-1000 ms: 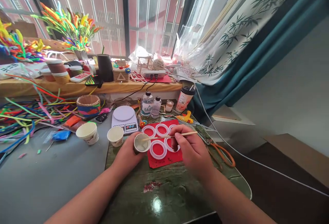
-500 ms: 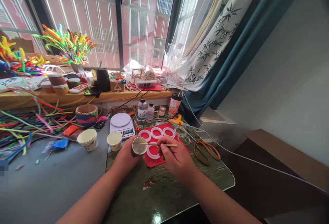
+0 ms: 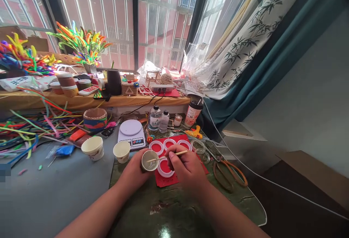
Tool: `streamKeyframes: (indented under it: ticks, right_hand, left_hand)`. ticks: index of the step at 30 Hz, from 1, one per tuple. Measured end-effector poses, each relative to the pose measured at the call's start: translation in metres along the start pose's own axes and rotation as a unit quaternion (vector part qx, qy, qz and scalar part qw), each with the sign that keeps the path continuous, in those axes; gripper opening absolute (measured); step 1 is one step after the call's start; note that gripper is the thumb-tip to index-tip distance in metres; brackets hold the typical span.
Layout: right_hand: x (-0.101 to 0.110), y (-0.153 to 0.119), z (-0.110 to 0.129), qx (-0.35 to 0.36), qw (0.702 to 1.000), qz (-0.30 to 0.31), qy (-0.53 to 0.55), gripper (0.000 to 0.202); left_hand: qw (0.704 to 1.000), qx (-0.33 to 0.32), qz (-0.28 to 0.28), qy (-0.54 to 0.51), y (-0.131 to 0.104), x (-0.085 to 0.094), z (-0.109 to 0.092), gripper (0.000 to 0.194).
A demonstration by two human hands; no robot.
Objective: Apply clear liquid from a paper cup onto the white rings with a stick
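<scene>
My left hand is wrapped round a paper cup, which tilts so its mouth faces me; some clear liquid shows inside. Pinched in my right hand is a thin wooden stick, its far end inside the cup. Under and behind my hands lies a red sheet bearing several white ring-shaped molds. A second paper cup stands left of my left hand, close to a kitchen scale.
Stacked paper cups stand further left. Two clear bottles, a lidded drink cup and a yellow glue gun sit behind the molds. Orange-handled scissors lie right. Pipe cleaners cover the far left.
The stick's tip has dipped lower inside the cup, and its outer end now points more upward. The camera view has shifted slightly. Both hands keep their holds.
</scene>
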State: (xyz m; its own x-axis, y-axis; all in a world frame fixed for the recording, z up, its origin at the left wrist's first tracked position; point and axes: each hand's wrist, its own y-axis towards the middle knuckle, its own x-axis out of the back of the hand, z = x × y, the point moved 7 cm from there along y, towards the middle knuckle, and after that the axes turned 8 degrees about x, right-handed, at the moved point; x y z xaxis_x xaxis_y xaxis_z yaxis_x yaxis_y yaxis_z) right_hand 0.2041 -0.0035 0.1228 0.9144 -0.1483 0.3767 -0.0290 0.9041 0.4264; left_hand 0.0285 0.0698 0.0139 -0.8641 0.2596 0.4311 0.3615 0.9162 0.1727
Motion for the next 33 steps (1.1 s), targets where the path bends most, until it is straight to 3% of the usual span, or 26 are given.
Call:
streamKeyframes:
  ticks: [6, 10, 14, 18, 22, 27, 30, 33]
  right_hand:
    - [-0.005, 0.058, 0.01, 0.021, 0.998, 0.066, -0.008, 0.026]
    - [-0.004, 0.076, -0.001, 0.006, 0.995, 0.104, -0.01, 0.043]
    - [0.004, 0.077, -0.007, 0.007, 0.993, 0.109, -0.034, 0.044]
    - [0.002, 0.07, -0.007, 0.011, 0.985, 0.165, -0.055, 0.041]
    - [0.006, 0.065, -0.015, -0.012, 0.988, 0.142, -0.066, 0.043]
    - [-0.001, 0.063, -0.019, -0.013, 0.986, 0.162, -0.029, 0.043]
    - [0.001, 0.064, -0.016, 0.009, 0.99, 0.134, -0.042, 0.043]
    - [-0.002, 0.063, -0.013, 0.025, 0.988, 0.145, -0.047, 0.045]
  left_hand:
    - [0.998, 0.048, -0.036, -0.009, 0.002, 0.004, -0.004, 0.056]
    - [0.997, 0.063, -0.041, 0.023, 0.002, 0.003, -0.003, 0.053]
    - [0.995, 0.072, -0.058, 0.046, 0.001, 0.003, 0.005, 0.055]
    - [0.993, 0.087, -0.066, 0.045, 0.002, 0.002, 0.011, 0.056]
    - [0.994, 0.089, -0.048, 0.044, 0.002, 0.0, 0.011, 0.051]
    - [0.993, 0.096, -0.056, 0.035, -0.001, 0.001, 0.015, 0.052]
    - [0.994, 0.091, -0.055, 0.032, -0.001, 0.0, 0.014, 0.052]
    - [0.994, 0.096, -0.051, 0.021, -0.001, 0.0, 0.014, 0.05]
